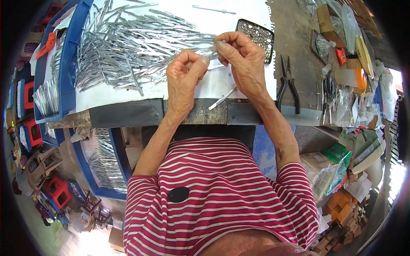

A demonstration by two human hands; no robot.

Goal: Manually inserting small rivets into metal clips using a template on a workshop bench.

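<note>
Head view: left grip (184,77) and right grip (245,59) pinch a metal strip (213,50), likely light, stiff, best held endwise.

On the right of the desk (299,30) lie black-handled pliers (287,77); at the far right there is a brown box (328,21). At the near left are a red stool (54,187) and a brown chair (37,170), at the near right a green crate (336,152).

a crimson shirt (213,179) with white stripes, lower centre; blue tray (69,64), upper left; silvery metal strips (128,49) and white paper (252,10), upper centre; black pliers (288,78), upper right.
</note>
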